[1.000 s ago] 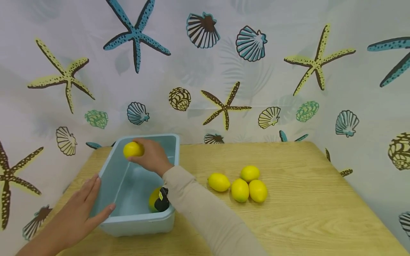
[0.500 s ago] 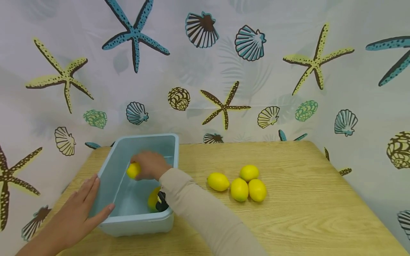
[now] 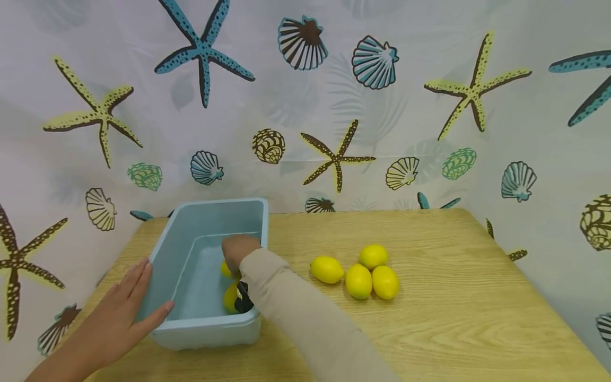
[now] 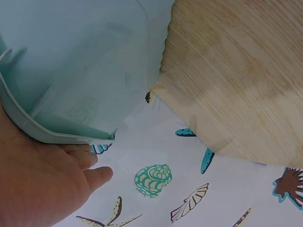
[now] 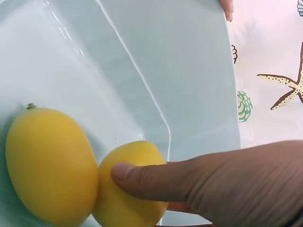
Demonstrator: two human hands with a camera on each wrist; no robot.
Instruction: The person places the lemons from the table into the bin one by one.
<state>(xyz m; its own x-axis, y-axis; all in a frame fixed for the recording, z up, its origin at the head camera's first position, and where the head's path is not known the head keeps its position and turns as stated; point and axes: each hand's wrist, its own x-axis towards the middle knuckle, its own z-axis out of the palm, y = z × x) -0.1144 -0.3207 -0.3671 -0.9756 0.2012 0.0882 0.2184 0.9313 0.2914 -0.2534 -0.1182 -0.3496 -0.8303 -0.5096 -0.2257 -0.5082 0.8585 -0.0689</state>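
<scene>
Partway, by the look of it: one larger fruit [image 5: 52, 165] lies in the bin [image 3: 205, 335] at 5 o'clock; four lemons [image 3: 326, 269] remain on the counter [image 3: 477, 254] at 3 o'clock. Right grip [image 3: 240, 250] pinches a lemon [image 5: 125, 210] inside, touching the larger fruit; whether it rests on the bottom is unclear. Left grip [image 3: 114, 307] flat-fingered, against bin's 8 o'clock. Held lemon: smooth, plain yellow.

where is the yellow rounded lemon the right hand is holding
In the right wrist view, the yellow lemon is inside the pale blue plastic bin, held by the right hand, just right of a green-stemmed yellow oval fruit.
</scene>
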